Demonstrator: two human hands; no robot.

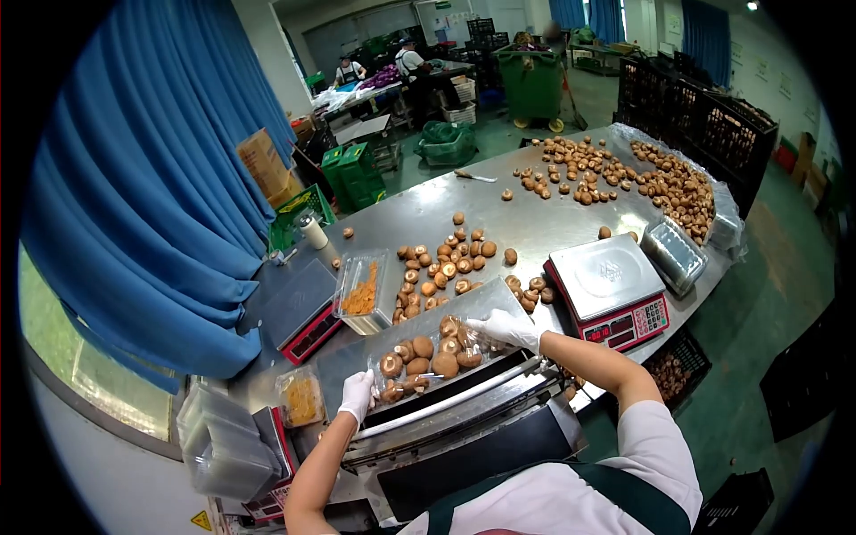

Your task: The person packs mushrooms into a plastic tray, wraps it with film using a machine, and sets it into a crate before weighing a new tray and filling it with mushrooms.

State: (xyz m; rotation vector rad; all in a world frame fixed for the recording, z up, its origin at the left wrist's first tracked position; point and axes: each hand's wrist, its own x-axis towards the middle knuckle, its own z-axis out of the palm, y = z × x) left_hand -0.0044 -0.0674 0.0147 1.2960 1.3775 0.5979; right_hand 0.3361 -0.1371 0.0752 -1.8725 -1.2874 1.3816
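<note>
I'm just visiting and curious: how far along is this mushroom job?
Perhaps partway. An orange-filled pack already looks wrapped. The left hand and right hand handle film-covered mushrooms. Loose mushrooms across the table and stacked plastic trays seem left to use.

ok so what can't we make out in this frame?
All head view:
- Underside of mushroom pack: hidden by the mushrooms.
- Exact fingertip contact, left hand and right hand: too small, film glare.
- Digits on blue-curtain-side scale display: too small.
- Far workers' hands: too small.
- Bottom-right crate: cut off by dark rim.
</note>
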